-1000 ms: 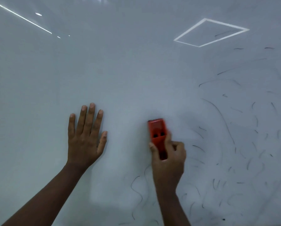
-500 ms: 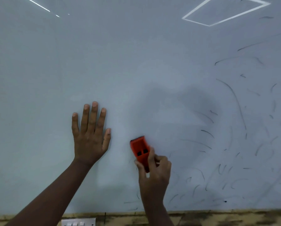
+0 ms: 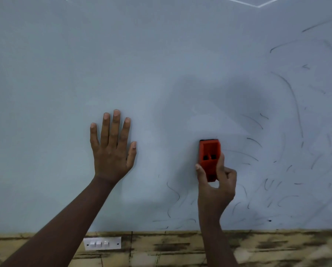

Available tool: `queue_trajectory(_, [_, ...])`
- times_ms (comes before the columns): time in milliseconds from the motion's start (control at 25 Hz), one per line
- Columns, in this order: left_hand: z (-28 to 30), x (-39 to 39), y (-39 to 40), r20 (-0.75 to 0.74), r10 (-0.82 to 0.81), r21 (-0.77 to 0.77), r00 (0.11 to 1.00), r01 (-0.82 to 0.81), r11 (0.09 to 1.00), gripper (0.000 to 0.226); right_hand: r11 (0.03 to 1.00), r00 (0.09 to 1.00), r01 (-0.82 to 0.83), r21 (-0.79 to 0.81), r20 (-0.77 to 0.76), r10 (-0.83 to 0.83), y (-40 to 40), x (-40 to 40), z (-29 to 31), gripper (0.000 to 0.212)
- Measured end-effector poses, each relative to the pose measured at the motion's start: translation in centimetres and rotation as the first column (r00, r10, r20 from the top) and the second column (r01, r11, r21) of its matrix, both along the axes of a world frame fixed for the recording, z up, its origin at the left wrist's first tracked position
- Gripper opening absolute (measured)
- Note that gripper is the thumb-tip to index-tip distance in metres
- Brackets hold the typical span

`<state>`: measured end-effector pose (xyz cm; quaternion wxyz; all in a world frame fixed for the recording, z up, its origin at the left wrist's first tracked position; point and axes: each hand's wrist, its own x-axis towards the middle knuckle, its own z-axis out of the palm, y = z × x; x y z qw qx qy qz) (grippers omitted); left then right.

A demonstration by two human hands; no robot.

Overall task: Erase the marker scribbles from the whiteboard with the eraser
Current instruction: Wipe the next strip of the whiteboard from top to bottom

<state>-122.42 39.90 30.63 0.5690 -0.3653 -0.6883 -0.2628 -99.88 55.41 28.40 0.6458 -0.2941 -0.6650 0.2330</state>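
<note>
The whiteboard (image 3: 84,64) fills nearly the whole view, mounted upright above a strip of patterned wall (image 3: 257,247); its left and centre read as bare of marker, which suggests the greater part of the area shown is already wiped, though nothing beyond the frame can be assessed; the marker scribbles (image 3: 288,89) remain as thin dark curved strokes spread over the right portion, from near the upper right corner down to the lower edge, with a smaller cluster of loose strokes (image 3: 173,193) low on the board, just left of and below the working hand; the remaining work is judged to be the right-hand field and this low band, a fair share of the job; a faint grey smear around the centre-right may be shadow or residue, and which cannot be told; the left hand (image 3: 113,149) lies flat on the board with fingers straight and spread, holding nothing, evidently as a brace; the right hand (image 3: 216,185) has its grip clamped on the lower half of the eraser (image 3: 209,151), thumb on one side and fingers curled round the other; the eraser, an orange block held upright, appears to have its dark pad face against the board at the left margin of the scribbled zone, with strokes just beside it to the right; a white switch plate (image 3: 102,243) sits on the wall below the board.
</note>
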Motion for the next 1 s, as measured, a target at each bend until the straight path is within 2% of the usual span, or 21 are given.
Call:
queue_trajectory(120, [-0.8,0.1,0.2,0.015,-0.008,0.008,1.000,0.008,1.000,0.070,0.983,0.977,-0.075,0.165,0.210,0.040,-2.0,-2.0,-3.3,0.070])
queue_trajectory(240, [-2.7,0.3,0.3,0.021,0.000,-0.003,1.000,0.000,1.000,0.071,0.956,0.901,-0.119,0.267,0.433,-0.009,-3.1,-2.6,-8.3,0.060])
queue_trajectory(400, [-5.2,0.3,0.3,0.021,0.010,-0.025,1.000,-0.009,1.000,0.073,0.933,0.812,-0.154,0.325,0.579,-0.067,-2.9,-1.2,-12.0,0.059])
queue_trajectory(480, [-5.5,0.2,0.3,0.018,0.011,-0.023,1.000,-0.011,1.000,0.073,0.954,0.848,-0.136,0.267,0.529,-0.027,-2.6,-0.9,-11.4,0.065])
queue_trajectory(520, [-5.5,0.2,0.3,0.014,0.009,-0.024,1.000,-0.009,1.000,0.073,0.981,0.899,-0.090,0.173,0.439,0.005,-2.4,-0.8,-10.5,0.069])
queue_trajectory(600, [-5.7,0.2,0.3,0.002,0.007,-0.026,1.000,-0.007,1.000,0.072,0.996,0.986,0.000,-0.088,0.166,0.014,-1.5,-0.4,-7.8,0.076])
queue_trajectory(720, [-5.9,0.2,0.4,-0.001,0.003,-0.019,1.000,-0.003,1.000,0.072,0.941,0.989,-0.017,-0.338,-0.144,-0.035,0.1,0.5,-5.4,0.077])
queue_trajectory(840, [-6.1,0.2,0.3,-0.006,0.009,-0.017,1.000,-0.009,1.000,0.071,0.867,0.969,-0.031,-0.497,-0.228,-0.096,0.0,0.5,-7.1,0.075])
queue_trajectory(1000, [-6.2,0.1,0.3,-0.016,0.013,-0.020,1.000,-0.013,1.000,0.071,0.767,0.979,-0.032,-0.640,-0.174,-0.103,-1.9,-0.3,-10.4,0.076])
